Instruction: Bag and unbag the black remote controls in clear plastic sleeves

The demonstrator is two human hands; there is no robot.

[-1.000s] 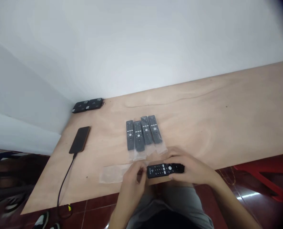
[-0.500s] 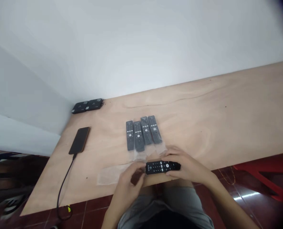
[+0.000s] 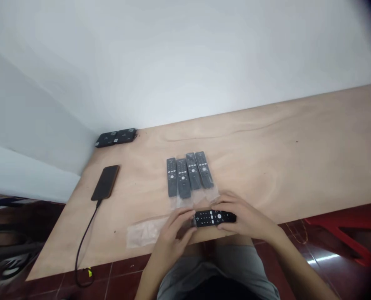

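Landmark: row of four bagged remotes [image 3: 183,183] on the worktop [image 3: 254,162], side by side, slightly fanned, loose film at their near ends. Your black remote [image 3: 215,218] is on the near side of that row, crosswise to it, button face up. Your right hand [image 3: 235,214] grasps its right end, fingers along the far edge, thumb on the near one. Your left hand [image 3: 177,231] has thumb and fingertips at the other end; can't tell whether they grip remote or film. A clear plastic sleeve [image 3: 143,234] lies flat near-left of the row, running up to your left hand, partly hidden by it. Left of the row: phone [image 3: 105,182], screen dark, cable [image 3: 84,241] plugged into its near end and dropping off the worktop. Far-left of the row: two black boxes [image 3: 125,136] side by side, close to the wall [image 3: 204,62].
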